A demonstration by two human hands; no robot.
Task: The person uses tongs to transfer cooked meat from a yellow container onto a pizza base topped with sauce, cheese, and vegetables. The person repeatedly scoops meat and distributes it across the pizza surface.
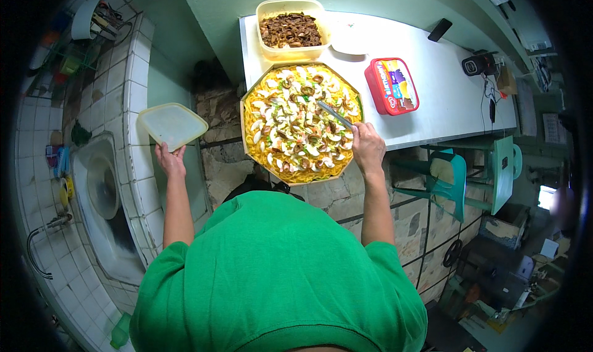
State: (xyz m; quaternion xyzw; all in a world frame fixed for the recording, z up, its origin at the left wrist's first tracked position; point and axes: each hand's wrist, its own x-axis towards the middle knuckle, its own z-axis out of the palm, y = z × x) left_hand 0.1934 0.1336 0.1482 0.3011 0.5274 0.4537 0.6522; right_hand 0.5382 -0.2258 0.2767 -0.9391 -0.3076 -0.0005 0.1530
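My left hand is closed on the near edge of a pale, translucent plastic lid, held out to the left beside the tiled counter. My right hand grips metal tongs, whose tips reach over the noodles. An octagonal tray stands at the table's near left, full of yellow noodles topped with white egg slices, brown rings and chopped greens. Just behind the tray is a cream plastic container holding dark brown, chopped pieces.
A red lidded tub sits right of the tray on the white table. Behind it lies a white plate-like thing. Left is a sink in a tiled counter. A green chair stands near the table's right front.
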